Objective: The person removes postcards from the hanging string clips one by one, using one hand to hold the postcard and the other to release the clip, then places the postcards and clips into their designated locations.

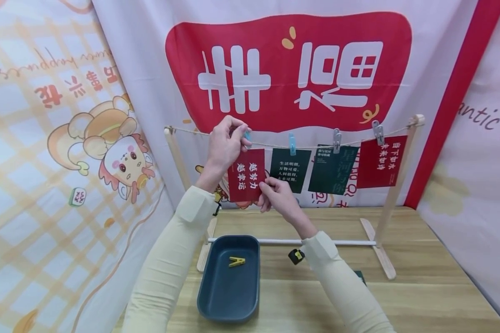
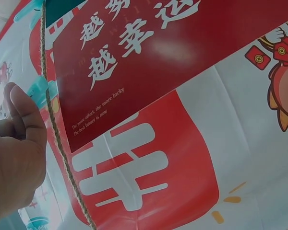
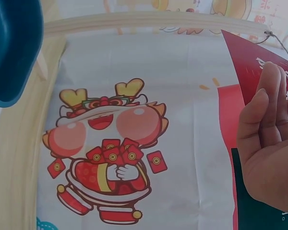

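My left hand (image 1: pixel 227 143) pinches a light blue clothespin (image 2: pixel 38 92) at the twine (image 2: pixel 55 129). The clothespin's tip reaches the top edge of a red card (image 1: pixel 243 175) with white characters; whether it bites the card, I cannot tell. Lower down, my right hand (image 1: pixel 277 196) holds that card by its lower right edge between thumb and fingers. To the right, another light blue clothespin (image 1: pixel 292 144) holds a dark green card (image 1: pixel 289 171). Beyond it, grey clothespins (image 1: pixel 337 141) hold a second green card (image 1: pixel 332 171) and a red card (image 1: pixel 383 162).
A wooden frame (image 1: pixel 393 199) carries the twine between its posts. On the wooden table (image 1: pixel 316 300), a dark blue tray (image 1: pixel 206 286) contains a yellow clothespin (image 1: pixel 236 262). A small dark green item (image 1: pixel 360 276) lies partly behind the right forearm. Printed cloth (image 1: pixel 141 27) hangs behind.
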Motion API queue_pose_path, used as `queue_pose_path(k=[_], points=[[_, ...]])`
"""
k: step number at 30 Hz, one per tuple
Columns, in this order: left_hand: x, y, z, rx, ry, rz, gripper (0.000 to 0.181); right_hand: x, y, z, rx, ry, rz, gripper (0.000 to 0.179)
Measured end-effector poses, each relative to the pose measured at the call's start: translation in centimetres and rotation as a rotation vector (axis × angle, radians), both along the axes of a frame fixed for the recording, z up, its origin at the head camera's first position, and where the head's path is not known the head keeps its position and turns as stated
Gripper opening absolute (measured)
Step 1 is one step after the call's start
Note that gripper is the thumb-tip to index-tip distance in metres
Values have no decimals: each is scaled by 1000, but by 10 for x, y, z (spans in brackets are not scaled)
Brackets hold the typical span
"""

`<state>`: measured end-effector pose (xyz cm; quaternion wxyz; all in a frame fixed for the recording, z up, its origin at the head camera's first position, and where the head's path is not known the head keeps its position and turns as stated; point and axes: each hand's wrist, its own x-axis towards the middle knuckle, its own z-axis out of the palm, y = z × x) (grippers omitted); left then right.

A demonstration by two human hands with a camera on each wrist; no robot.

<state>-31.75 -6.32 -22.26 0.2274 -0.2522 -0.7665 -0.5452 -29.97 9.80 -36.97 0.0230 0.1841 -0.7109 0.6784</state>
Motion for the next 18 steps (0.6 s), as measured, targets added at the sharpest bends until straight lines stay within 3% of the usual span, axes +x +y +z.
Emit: queue_pose_path(k=[5, 18], points=[[2, -1, 1, 9, 21, 4, 22, 0, 1, -3, -14, -2, 10, 29], [13, -3, 0, -29, 10, -68, 32, 9, 7, -15, -33, -61, 5, 34]])
